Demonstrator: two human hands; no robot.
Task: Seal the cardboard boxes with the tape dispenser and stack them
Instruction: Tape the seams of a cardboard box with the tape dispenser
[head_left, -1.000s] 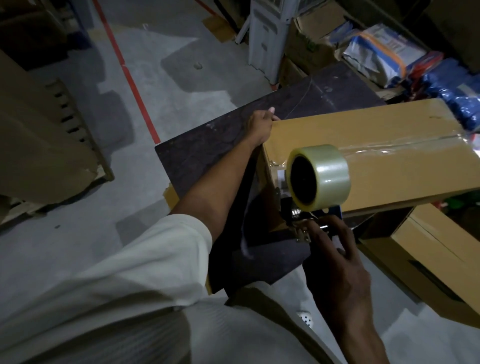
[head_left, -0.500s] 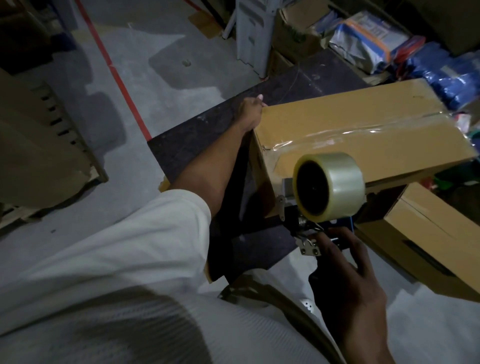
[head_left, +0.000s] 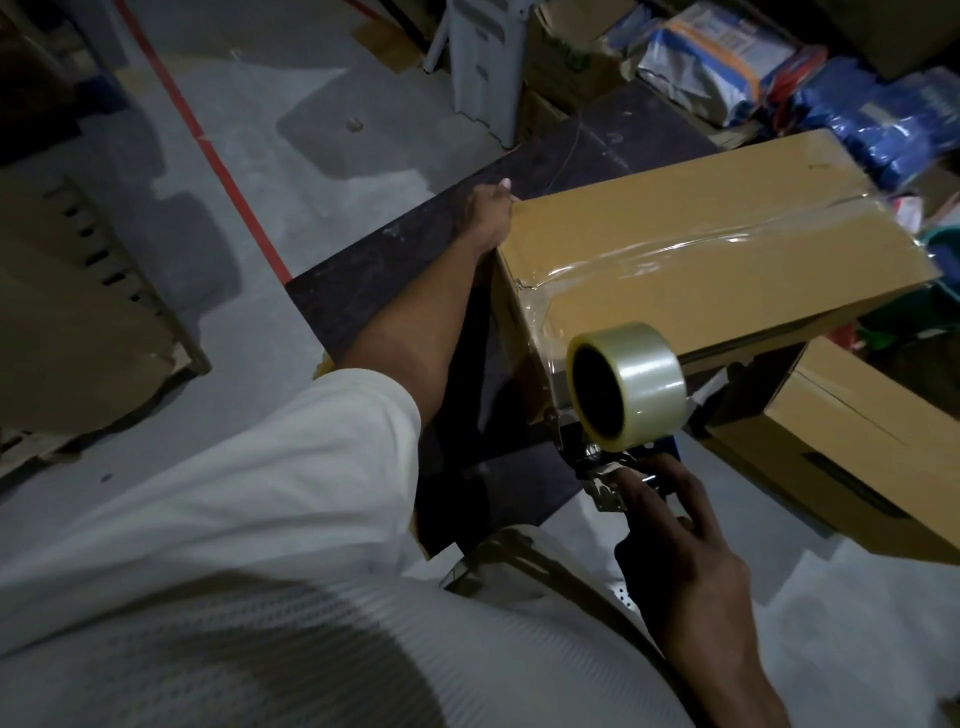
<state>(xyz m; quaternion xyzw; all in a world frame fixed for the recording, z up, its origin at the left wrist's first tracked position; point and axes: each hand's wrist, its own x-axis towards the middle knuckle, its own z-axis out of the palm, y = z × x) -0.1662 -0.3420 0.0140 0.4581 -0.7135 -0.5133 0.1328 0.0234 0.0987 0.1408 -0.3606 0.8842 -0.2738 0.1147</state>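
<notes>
Right hand (head_left: 675, 535) grips the tape dispenser (head_left: 626, 387) by its handle, at the near end of the cardboard box (head_left: 701, 234). Left hand (head_left: 488, 215) holds the box's far corner. Box rests on dark table (head_left: 384, 270), top seam taped.

Tan cardboard box (head_left: 701, 249), clear tape roll (head_left: 628, 387), red floor line (head_left: 218, 156).

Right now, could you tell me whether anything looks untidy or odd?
Yes: the clear tape on the cardboard box is wrinkled and bunched where it folds over the near edge, rather than lying flat.
</notes>
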